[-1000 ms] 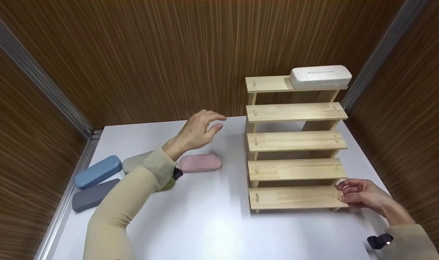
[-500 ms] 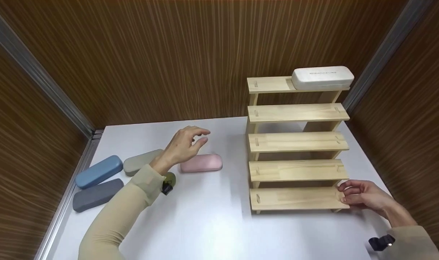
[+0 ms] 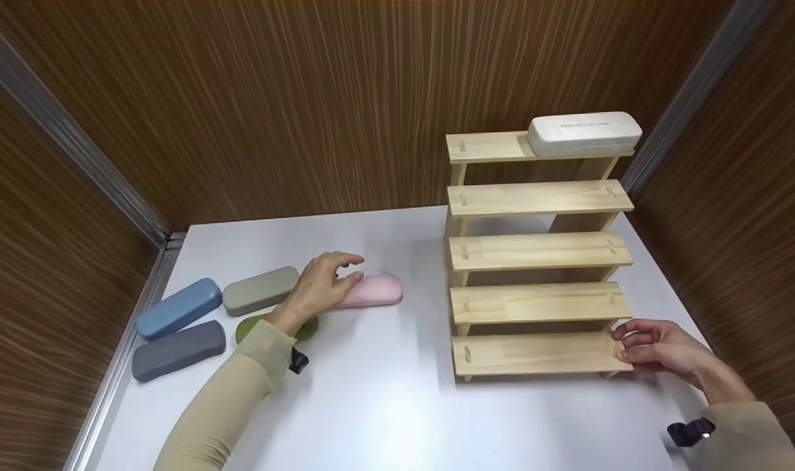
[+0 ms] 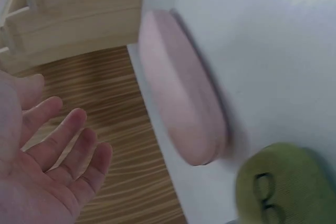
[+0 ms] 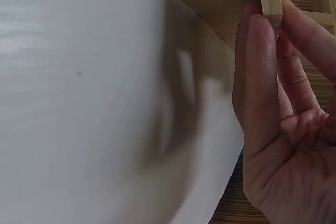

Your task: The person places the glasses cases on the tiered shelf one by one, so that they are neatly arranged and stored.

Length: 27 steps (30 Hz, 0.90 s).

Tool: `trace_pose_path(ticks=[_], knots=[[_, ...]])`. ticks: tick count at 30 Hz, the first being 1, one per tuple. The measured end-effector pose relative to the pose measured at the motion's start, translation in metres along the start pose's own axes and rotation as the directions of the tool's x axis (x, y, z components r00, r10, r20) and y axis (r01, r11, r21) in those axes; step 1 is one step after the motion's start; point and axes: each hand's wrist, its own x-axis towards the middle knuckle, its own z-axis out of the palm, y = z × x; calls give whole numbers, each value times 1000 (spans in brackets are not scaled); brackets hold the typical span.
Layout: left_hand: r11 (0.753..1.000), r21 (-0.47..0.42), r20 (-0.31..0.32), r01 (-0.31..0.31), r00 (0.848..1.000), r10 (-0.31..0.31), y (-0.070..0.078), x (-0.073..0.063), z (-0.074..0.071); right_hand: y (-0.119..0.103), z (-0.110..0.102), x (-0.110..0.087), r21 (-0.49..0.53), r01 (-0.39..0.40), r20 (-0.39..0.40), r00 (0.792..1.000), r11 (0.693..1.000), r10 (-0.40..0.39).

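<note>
My left hand (image 3: 317, 286) hangs over the left end of a pink glasses case (image 3: 379, 292), fingers relaxed and holding nothing. In the left wrist view the fingers are loosely bent, apart from the pink case. A green case (image 4: 286, 182) printed with a pair of glasses lies under the left wrist, partly hidden in the head view. My right hand (image 3: 665, 352) pinches the right end of the lowest board (image 3: 534, 354) of a stepped wooden shelf. Thumb and fingers sit on opposite faces of the board end (image 5: 272, 1) in the right wrist view.
A white glasses case (image 3: 585, 135) lies on the shelf's top board (image 3: 489, 148). Blue (image 3: 178, 308), dark grey (image 3: 178, 350) and grey-green (image 3: 261, 290) cases lie at the left of the white table (image 3: 384, 405). Brown wood-grain panels (image 3: 305, 98) enclose the back and sides.
My left hand has moved left and toward the table's front, away from the shelf and down over the pink case. The right hand keeps its grip on the board end.
</note>
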Motion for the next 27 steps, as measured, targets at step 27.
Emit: trace_pose_path(ticks=[27], knots=[[990,37,6,139,990,-140,-47,-19,31,-1,2,-2,-23,-44,-32,999,999,43]])
